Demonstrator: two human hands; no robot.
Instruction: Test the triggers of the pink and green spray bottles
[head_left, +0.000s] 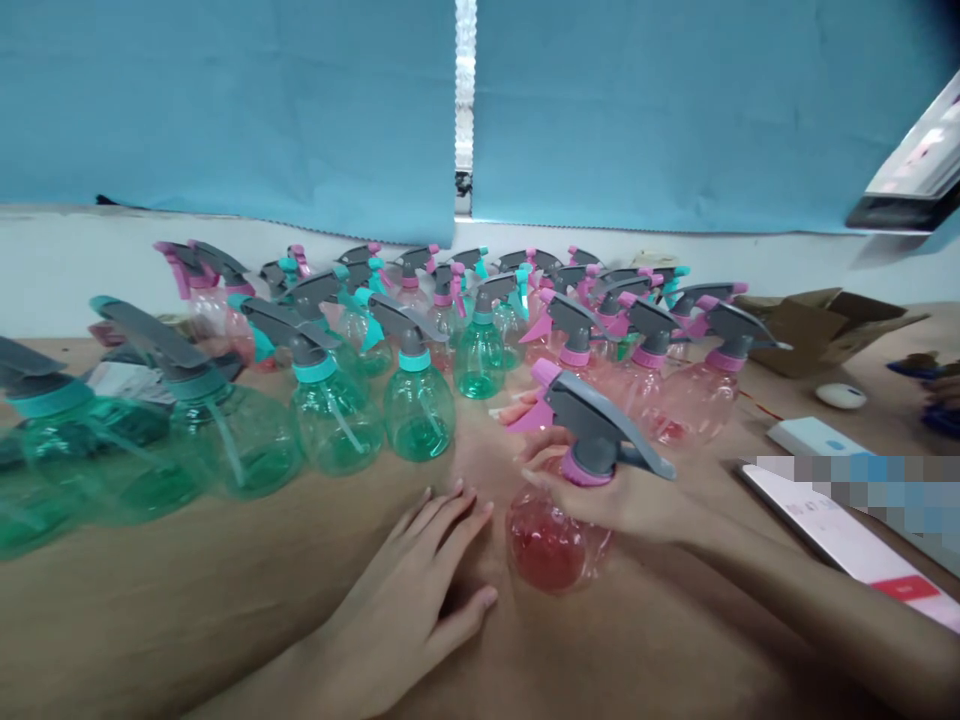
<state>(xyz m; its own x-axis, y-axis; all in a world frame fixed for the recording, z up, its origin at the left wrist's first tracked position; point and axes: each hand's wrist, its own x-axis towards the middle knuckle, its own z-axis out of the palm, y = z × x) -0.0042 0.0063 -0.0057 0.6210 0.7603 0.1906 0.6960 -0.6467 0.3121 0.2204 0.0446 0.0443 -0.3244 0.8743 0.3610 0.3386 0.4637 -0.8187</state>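
My right hand [592, 495] is wrapped round the neck of a pink spray bottle [551, 545], whose grey and pink trigger head rises above my fingers. The bottle stands upright near the front of the wooden table [247, 600]. To its left, my left hand [420, 570] lies palm down on the table, fingers stretched out and holding nothing. Beyond my left hand stands a green spray bottle [420, 410] with a turquoise collar. Another pink spray bottle [697, 390] is behind my right hand, one of several in that group.
More green spray bottles [236, 450] line the left side, and mixed pink and green ones crowd the back. At right are a phone [832, 530], a white box [817, 437], a white mouse [841, 396] and an open cardboard box [817, 335]. Blue cloth [225, 110] hangs behind.
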